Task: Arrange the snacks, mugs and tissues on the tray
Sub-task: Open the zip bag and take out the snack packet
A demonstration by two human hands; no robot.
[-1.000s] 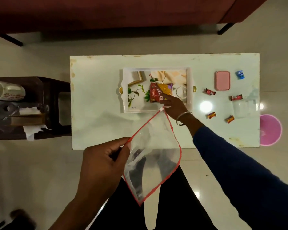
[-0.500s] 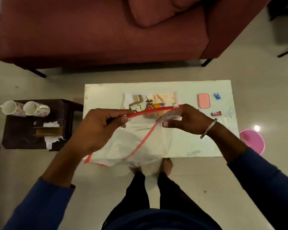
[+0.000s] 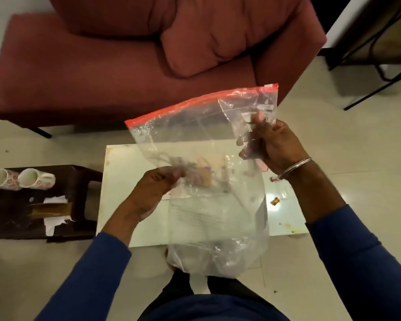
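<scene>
A large clear plastic bag (image 3: 208,144) with a red zip strip hangs in front of me, held by both hands. My left hand (image 3: 153,193) pinches its lower left part and my right hand (image 3: 271,144) grips its right side. The bag covers most of the white table (image 3: 125,181), and the tray behind it shows only as a blur. Two small wrapped sweets (image 3: 275,201) lie on the table's right side. Two white floral mugs (image 3: 21,179) lie on their sides on the dark side table (image 3: 9,218), with tissues (image 3: 53,212) beside them.
A red sofa (image 3: 125,61) with a cushion stands beyond the table. Black metal furniture legs (image 3: 380,66) stand at the far right. My legs and feet are below the bag on the pale tiled floor.
My right hand left the snack packet on the tray and took the bag. Both hands raised and turned the bag upright, red strip on top. The view pulled back and tilted up towards the sofa.
</scene>
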